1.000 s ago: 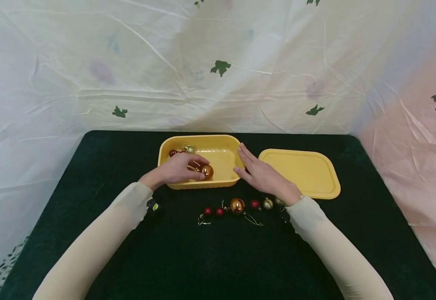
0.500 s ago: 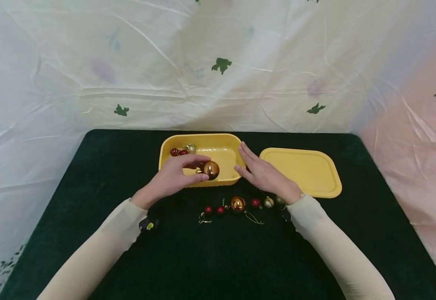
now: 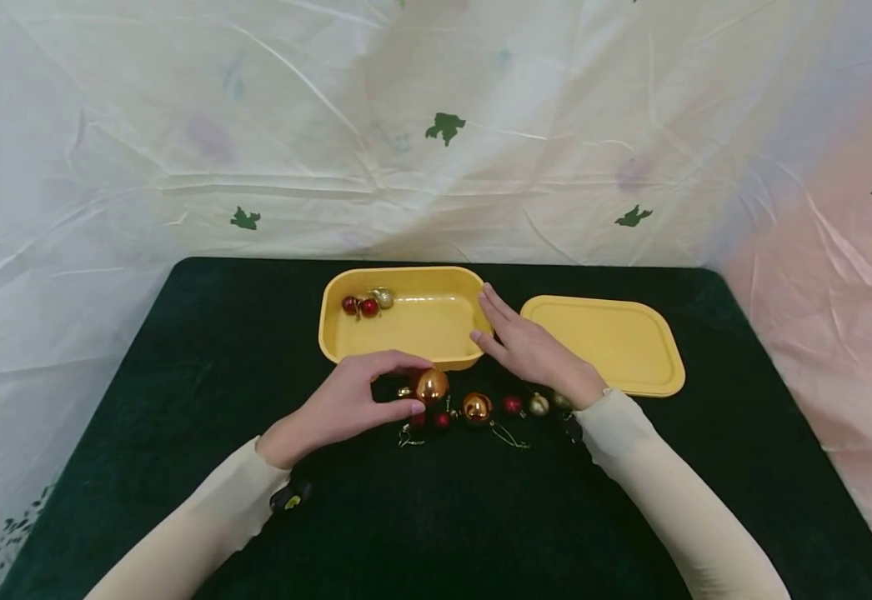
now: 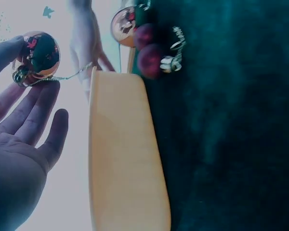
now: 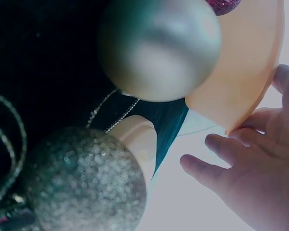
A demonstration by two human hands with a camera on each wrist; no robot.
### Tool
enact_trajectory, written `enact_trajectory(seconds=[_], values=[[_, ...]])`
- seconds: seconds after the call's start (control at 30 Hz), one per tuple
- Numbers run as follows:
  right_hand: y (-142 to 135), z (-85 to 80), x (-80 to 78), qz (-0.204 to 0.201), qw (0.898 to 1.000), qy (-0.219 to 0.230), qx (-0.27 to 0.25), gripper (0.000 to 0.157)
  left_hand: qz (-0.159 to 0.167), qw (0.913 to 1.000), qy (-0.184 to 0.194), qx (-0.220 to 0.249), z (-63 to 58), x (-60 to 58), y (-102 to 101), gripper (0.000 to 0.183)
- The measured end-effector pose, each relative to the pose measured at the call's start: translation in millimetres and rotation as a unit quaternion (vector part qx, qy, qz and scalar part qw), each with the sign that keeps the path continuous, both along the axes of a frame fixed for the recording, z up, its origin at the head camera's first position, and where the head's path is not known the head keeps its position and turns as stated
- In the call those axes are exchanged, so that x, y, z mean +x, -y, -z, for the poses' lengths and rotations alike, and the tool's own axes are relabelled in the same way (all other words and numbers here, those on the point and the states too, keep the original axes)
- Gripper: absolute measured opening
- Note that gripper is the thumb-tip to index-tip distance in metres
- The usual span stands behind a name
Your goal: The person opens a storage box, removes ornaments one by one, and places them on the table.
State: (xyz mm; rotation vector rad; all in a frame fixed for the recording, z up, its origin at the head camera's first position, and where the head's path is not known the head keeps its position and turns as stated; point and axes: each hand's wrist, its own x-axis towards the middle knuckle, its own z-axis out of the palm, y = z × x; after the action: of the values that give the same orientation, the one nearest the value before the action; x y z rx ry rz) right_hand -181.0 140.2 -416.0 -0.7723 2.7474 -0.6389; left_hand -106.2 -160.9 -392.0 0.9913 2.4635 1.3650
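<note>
Between thumb and fingers, my left hand pinches a shiny copper-gold Christmas ball, just in front of the yellow box. The left wrist view shows this ball at the fingertips with its hanging cord trailing. My right hand, fingers straight, rests against the right end of the box; in the right wrist view its fingertips touch the box's rim. Inside the box, at the back left, lie red balls and a pale gold ball.
A row of ornaments lies before the box: a red ball, a copper ball, another red ball, a gold ball and a glittery one. The yellow lid lies flat on the dark green cloth, right of the box.
My left hand has lifted the copper-gold ball out of the box and brought it over the front rim, toward me. The right hand has stayed at the box's right end.
</note>
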Motion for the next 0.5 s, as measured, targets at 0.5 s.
enact_trajectory(seconds=[0.5], values=[[-1, -0.6, -0.7, 0.004, 1.0, 0.007, 0.005, 0.078, 0.051, 0.9971, 0.034, -0.046, 18.1, 23.6, 2, 0.048]])
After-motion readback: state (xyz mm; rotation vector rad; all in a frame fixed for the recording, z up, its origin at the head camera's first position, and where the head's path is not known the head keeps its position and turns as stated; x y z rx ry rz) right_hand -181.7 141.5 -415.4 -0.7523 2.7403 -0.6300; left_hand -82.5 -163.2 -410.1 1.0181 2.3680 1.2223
